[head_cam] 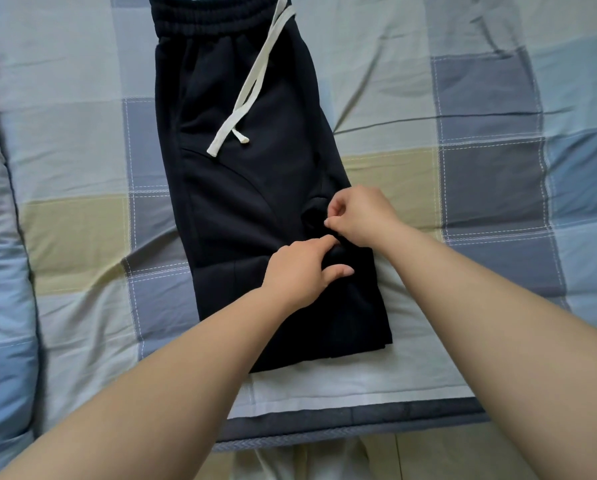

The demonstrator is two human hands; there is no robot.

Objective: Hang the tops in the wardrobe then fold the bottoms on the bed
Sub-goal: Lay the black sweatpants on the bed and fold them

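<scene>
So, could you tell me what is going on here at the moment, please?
A person is folding dark trousers laid lengthwise on the checked bedspread, waistband away from them and white drawstring lying loose. Both the left hand and the right hand pinch the fabric along the right edge, near the crotch.

shorts: matt dark knit cloth | drawstring: flat white woven | bedsheet: smooth checked cotton-like cloth
</scene>
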